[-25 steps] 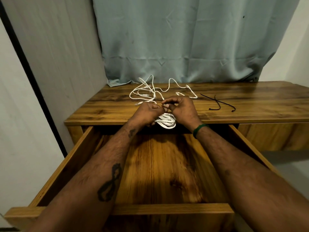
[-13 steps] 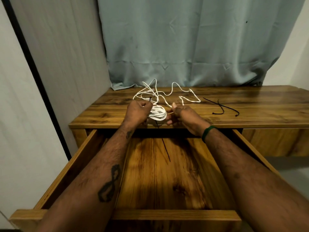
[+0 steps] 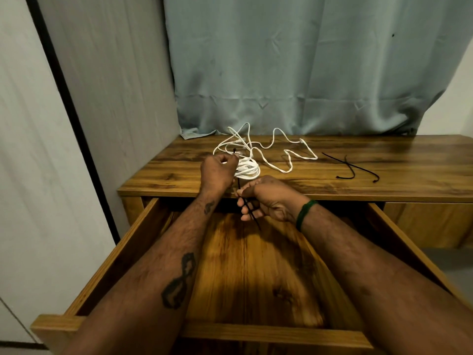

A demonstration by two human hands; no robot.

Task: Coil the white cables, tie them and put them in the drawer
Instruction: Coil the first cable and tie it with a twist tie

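Head view has you mid-tie: the coiled cable (image 3: pixel 247 170) sits on the table (image 3: pixel 384 187) near its front edge, and a black tie (image 3: pixel 250 212) runs down from its left side. Your left hand (image 3: pixel 217 174) is curled against the coil's left side. Its fingertips are pinched together on the tie's upper end, which pokes up just above them. Whether that hand also grips the coil itself, I can't tell. Your right hand (image 3: pixel 270 198) is down in front of the table edge, over the open drawer (image 3: pixel 133 252). Thumb and forefinger are clamped on the tie's tail, and the free end trails past your fingers toward the drawer floor. So the coil lies between your hands, touching the left and just beyond the right.

My read: this cable is coiled, and cinching is the step in hand. The next move calls for a steady pull on the tail with the right while the left anchors the head, so the loops bunch rather than spill. Watch the outer turns; they look loose. After that it's a short drop into the drawer beneath you. The job's far from over, though: a loose cable (image 3: pixel 310 150) sprawls uncoiled behind the coil, and spare ties (image 3: pixel 351 166) wait off to the right on the table.
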